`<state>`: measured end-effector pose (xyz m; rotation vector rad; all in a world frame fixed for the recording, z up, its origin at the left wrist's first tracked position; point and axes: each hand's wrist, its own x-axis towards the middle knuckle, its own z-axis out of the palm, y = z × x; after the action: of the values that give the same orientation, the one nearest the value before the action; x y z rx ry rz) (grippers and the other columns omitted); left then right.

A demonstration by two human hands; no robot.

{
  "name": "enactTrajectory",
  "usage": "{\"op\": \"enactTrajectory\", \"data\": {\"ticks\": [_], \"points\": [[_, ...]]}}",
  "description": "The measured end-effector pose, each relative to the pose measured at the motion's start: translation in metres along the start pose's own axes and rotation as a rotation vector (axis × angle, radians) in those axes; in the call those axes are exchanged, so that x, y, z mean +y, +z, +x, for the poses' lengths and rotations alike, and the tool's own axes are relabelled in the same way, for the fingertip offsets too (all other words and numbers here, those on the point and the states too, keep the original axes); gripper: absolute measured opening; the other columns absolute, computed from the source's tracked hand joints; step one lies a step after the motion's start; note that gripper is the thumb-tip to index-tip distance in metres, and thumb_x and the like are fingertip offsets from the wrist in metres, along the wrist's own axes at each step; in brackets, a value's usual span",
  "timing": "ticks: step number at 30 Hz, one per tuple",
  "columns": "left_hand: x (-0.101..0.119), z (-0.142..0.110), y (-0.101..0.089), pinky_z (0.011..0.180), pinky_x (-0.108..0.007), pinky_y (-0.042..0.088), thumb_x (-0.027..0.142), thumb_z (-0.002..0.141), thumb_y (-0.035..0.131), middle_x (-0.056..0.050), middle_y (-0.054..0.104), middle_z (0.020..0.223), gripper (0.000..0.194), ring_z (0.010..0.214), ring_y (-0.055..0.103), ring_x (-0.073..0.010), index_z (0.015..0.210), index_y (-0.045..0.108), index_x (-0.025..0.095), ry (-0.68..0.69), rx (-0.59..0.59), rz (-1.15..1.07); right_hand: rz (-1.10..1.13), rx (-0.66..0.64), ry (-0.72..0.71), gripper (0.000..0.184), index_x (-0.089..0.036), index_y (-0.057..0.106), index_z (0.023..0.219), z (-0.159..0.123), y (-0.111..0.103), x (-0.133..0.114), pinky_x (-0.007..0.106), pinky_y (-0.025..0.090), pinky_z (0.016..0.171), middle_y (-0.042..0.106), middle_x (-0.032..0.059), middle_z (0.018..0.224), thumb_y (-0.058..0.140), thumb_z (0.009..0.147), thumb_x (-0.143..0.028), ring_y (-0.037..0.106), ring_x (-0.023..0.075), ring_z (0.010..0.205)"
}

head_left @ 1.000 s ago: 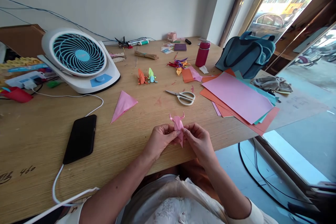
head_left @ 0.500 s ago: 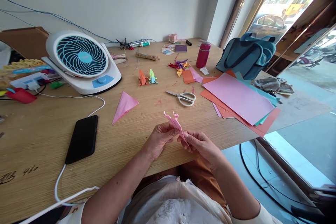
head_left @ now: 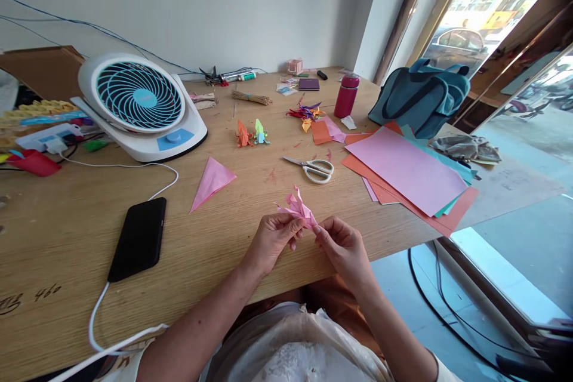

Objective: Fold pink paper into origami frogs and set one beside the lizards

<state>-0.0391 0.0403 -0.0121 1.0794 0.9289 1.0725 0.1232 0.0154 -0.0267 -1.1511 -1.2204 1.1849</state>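
Note:
A pink folded-paper figure with thin pointed limbs is pinched between both hands, just above the table's near edge. My left hand grips its lower left side between thumb and fingers. At its lower right end, the thumb and fingers of my right hand close on a tip. Beyond the hands lie scissors with white handles, blades pointing left. A pink folded paper triangle rests to the left. Farther back stand two small folded-paper figures, an orange one and a green-blue one.
A white fan and a black phone with a white cable occupy the left. Coloured paper sheets, a teal bag and a dark red bottle are on the right. Purple and orange paper pieces lie behind the scissors.
The pink paper figure has turned in my hands, so more of its folded limbs show, spread to the left. My right hand has shifted slightly right and up.

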Motion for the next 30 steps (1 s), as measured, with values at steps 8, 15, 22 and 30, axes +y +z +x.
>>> {"op": "enactTrajectory", "data": {"ticks": [8, 15, 22, 30], "points": [[-0.002, 0.002, -0.002, 0.04, -0.019, 0.038, 0.055, 0.063, 0.085, 0.0, 0.058, 0.056, 0.044, 0.048, 0.047, -0.0074, 0.066, 0.071, 0.013, 0.005, 0.086, 0.06, -0.16, 0.029, -0.063, 0.034, -0.019, 0.058, 0.069, -0.006, 0.007, 0.003, 0.025, 0.032, 0.053, 0.05, -0.0019, 0.063, 0.065, 0.088, -0.046, 0.04, 0.012, 0.059], [-0.001, 0.005, -0.004, 0.039, -0.018, 0.035, 0.054, 0.064, 0.084, 0.002, 0.056, 0.05, 0.044, 0.043, 0.045, -0.0064, 0.062, 0.069, 0.013, 0.009, 0.144, 0.106, -0.107, -0.131, 0.032, 0.04, -0.019, 0.065, 0.071, -0.002, -0.004, -0.006, 0.026, 0.038, 0.059, 0.06, 0.0009, 0.066, 0.06, 0.09, -0.055, 0.05, 0.0148, 0.063], [0.001, 0.007, -0.005, 0.039, -0.018, 0.034, 0.053, 0.066, 0.083, 0.002, 0.056, 0.051, 0.043, 0.043, 0.045, -0.0064, 0.064, 0.069, 0.012, 0.028, 0.169, 0.113, -0.159, -0.294, 0.107, 0.04, -0.019, 0.066, 0.069, 0.002, -0.011, -0.009, 0.026, 0.035, 0.055, 0.062, 0.0002, 0.063, 0.065, 0.086, -0.056, 0.049, 0.0137, 0.059], [0.004, 0.004, -0.008, 0.041, -0.019, 0.035, 0.046, 0.072, 0.081, 0.003, 0.053, 0.05, 0.036, 0.043, 0.044, -0.0061, 0.063, 0.067, 0.013, 0.089, 0.185, 0.147, -0.084, -0.37, 0.148, 0.043, -0.019, 0.068, 0.07, 0.005, -0.016, -0.014, 0.025, 0.041, 0.058, 0.067, 0.0018, 0.066, 0.062, 0.087, -0.059, 0.054, 0.0135, 0.06]]}}
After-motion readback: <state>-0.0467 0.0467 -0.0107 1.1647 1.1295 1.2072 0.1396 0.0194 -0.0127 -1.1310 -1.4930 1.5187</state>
